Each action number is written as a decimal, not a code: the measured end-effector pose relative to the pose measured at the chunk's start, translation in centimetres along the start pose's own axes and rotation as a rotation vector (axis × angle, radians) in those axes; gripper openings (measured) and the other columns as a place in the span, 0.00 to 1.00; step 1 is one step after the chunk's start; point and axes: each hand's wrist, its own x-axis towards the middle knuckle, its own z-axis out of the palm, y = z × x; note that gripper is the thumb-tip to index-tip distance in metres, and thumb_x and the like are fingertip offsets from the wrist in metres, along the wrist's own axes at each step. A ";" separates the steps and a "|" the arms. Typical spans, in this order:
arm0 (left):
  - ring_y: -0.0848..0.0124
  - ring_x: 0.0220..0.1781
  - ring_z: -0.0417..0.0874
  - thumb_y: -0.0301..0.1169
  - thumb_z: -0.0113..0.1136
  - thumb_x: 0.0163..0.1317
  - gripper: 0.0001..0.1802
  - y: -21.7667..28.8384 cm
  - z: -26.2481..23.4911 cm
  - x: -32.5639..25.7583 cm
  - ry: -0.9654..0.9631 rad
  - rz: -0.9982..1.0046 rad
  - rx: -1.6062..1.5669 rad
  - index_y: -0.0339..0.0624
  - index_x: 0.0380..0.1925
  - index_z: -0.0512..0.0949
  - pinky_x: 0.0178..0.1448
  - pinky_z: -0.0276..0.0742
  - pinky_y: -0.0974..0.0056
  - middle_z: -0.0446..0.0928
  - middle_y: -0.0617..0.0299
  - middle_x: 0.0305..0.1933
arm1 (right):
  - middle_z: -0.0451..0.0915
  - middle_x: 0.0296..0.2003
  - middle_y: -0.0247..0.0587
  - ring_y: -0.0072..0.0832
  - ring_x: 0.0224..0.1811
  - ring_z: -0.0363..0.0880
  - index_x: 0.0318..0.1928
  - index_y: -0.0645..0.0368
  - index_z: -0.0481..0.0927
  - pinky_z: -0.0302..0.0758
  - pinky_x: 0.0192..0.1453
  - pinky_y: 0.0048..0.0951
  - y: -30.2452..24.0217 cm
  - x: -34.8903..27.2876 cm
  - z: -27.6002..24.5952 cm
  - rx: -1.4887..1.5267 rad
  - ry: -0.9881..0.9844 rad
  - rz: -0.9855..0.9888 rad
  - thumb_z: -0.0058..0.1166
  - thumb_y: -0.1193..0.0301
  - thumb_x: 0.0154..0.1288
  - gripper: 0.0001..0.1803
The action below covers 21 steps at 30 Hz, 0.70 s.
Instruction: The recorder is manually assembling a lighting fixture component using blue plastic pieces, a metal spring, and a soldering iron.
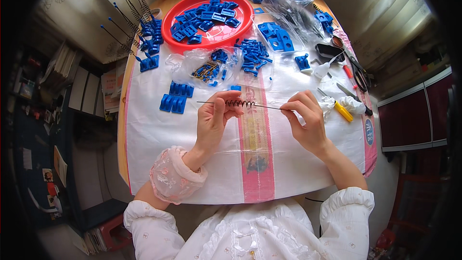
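A dark coil spring (243, 103) sits around a thin metal rod (267, 107), held level above the table. My left hand (211, 121) has its fingers closed around the spring's left end, and the rod sticks out past it on the left. Thumb and fingertips of my right hand (308, 123) pinch the rod's right end. Just beyond my left hand lie several blue ribbed plastic pieces (173, 103) and a small blue piece (236, 88).
A red basin (172, 43) of blue parts stands at the back. Nearby are a plastic bag (183, 70) of small fittings, blue pegs (253, 54), and a clear tray (297, 48). Spring-and-rod assemblies (149, 43) stand back left. Scissors (356, 70) and a yellow-handled screwdriver (343, 111) lie right.
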 end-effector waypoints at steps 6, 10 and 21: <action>0.73 0.44 0.87 0.51 0.46 0.82 0.30 0.2 0.3 0.0 0.021 -0.016 0.052 0.31 0.59 0.78 0.54 0.84 0.69 0.85 0.52 0.52 | 0.79 0.33 0.39 0.38 0.39 0.77 0.34 0.62 0.82 0.74 0.40 0.36 -0.2 -0.2 -0.1 0.049 -0.019 0.072 0.66 0.84 0.58 0.07; 0.73 0.41 0.87 0.51 0.45 0.82 0.30 0.1 -0.1 0.2 0.024 -0.012 0.056 0.32 0.53 0.81 0.50 0.84 0.69 0.86 0.53 0.47 | 0.79 0.33 0.39 0.38 0.39 0.77 0.34 0.62 0.82 0.74 0.40 0.36 -0.1 0.0 -0.2 0.045 -0.064 -0.023 0.66 0.85 0.56 0.08; 0.72 0.40 0.88 0.53 0.43 0.82 0.33 0.2 -1.3 0.6 -0.014 -0.099 -0.004 0.31 0.49 0.82 0.47 0.83 0.68 0.86 0.54 0.43 | 0.78 0.32 0.39 0.38 0.38 0.77 0.35 0.62 0.81 0.75 0.39 0.37 -0.2 0.1 -0.5 0.100 -0.107 -0.082 0.67 0.85 0.54 0.09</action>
